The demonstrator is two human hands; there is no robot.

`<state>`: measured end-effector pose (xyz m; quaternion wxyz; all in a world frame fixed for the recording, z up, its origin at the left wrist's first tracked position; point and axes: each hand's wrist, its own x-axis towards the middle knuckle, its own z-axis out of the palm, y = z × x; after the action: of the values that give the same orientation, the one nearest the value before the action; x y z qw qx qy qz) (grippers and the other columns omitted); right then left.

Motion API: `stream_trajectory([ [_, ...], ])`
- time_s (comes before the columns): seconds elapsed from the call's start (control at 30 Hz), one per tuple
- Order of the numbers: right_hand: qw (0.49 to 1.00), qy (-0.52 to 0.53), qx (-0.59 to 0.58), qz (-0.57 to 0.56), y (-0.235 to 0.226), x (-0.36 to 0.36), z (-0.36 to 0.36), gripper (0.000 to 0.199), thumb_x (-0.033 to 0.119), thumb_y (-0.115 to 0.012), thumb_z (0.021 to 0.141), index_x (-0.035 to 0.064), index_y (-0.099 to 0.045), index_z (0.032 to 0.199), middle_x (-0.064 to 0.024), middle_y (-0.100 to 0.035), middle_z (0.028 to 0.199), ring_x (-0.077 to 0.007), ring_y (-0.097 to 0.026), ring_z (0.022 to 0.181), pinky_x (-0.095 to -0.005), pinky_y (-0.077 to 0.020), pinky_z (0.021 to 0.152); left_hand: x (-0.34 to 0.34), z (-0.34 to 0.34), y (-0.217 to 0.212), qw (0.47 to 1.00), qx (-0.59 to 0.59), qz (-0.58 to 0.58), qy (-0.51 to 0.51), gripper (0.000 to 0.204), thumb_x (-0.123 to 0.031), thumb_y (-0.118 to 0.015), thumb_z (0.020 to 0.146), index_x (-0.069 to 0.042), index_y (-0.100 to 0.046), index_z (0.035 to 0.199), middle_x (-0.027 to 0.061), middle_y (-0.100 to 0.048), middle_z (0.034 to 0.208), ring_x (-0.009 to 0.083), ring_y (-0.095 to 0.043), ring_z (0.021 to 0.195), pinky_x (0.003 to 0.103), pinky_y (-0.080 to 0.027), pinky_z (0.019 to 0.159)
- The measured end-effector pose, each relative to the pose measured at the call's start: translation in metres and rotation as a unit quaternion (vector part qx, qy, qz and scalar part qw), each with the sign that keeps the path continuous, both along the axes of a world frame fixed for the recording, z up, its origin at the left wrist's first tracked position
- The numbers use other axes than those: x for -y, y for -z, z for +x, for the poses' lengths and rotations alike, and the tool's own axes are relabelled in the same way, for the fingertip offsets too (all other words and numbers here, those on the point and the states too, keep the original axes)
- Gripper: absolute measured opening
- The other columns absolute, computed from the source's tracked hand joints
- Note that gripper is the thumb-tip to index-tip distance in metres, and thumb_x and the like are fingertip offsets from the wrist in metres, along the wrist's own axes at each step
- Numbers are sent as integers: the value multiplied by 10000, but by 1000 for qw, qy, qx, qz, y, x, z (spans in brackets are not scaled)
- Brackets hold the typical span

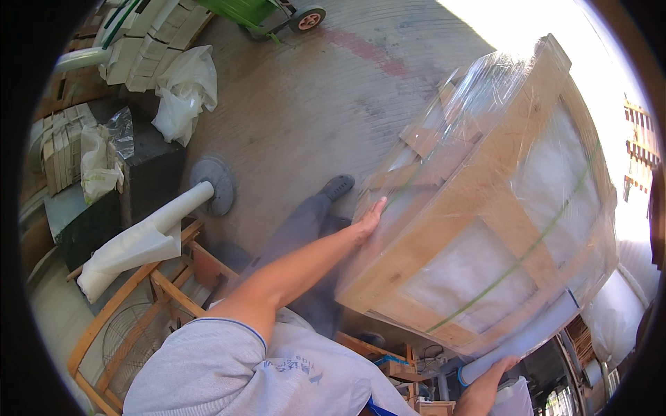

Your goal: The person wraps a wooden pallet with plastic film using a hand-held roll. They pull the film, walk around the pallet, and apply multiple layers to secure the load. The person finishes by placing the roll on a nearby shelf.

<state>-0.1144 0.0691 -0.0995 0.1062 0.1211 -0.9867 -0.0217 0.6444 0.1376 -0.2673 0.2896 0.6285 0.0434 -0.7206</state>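
- R hand (501,366) lowest in view, near bottom edge: fingers curled round end of a pale roll of film (522,340), gripping it; roll runs up-right along the lower edge of the crate.
- L hand (369,218) w/ arm stretched out from grey sleeve: palm flat, fingers straight & open, pressed on the film-covered side of the crate; grips nothing.
- Wooden crate (479,208) fills right half of view, tilted, wrapped in clear stretch film, white padding behind the slats, thin green strap across it. Sits just in front of the person, btwn both hands.
- Below L arm: person's dark trouser leg & dark shoe (338,186) on concrete floor.
- Left, near: wooden frame (132,305) w/ a white roll (142,239) lying over it; round grey base (215,182) just beyond.
- Farther left: black block (149,163), stacked pale boxes (149,41), crumpled white sheet (184,90).
- Far, top: green cart w/ wheel (307,18).
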Motion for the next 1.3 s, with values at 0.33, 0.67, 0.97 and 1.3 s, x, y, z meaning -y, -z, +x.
stream_trajectory([
  [0.33, 998, 42, 35, -16, 4, -34, -6, 689, 475, -170, 932, 18, -617, 1189, -154, -609, 1232, -372, -560, 1140, -525, -421, 955, 254, 34, -51, 964, -112, -238, -23, 803, -685, -304, 917, -37, -429, 1375, 138, -549, 1265, 237, -540, 1116, 375, -440, 958],
  [0.67, 999, 6, -1, -43, -15, -16, 61, 654, 415, -182, 955, 2, -686, 1009, -189, -661, 1091, -386, -606, 1037, -495, -416, 951, 247, 56, -49, 947, 114, -290, 75, 536, -477, -429, 966, -28, -534, 1240, 106, -619, 1091, 232, -629, 913, 390, -541, 750],
  [0.97, 991, -23, 43, -127, -53, -4, 60, 511, 338, -288, 948, 25, -691, 923, -163, -690, 975, -354, -640, 938, -466, -455, 877, 184, -31, -194, 582, 616, -524, 80, 347, -161, -447, 970, 35, -519, 1247, 187, -526, 1301, 323, -475, 1229, 377, -360, 1041],
  [1.3, 938, -188, 22, -292, -46, -26, 28, 163, 227, -530, 886, 102, -632, 861, -54, -670, 894, -264, -615, 892, -414, -466, 770, 67, -533, -249, 554, 410, -616, 381, 459, -211, -486, 958, 14, -426, 1353, 204, -343, 1461, 364, -357, 1333, 417, -322, 1079],
])
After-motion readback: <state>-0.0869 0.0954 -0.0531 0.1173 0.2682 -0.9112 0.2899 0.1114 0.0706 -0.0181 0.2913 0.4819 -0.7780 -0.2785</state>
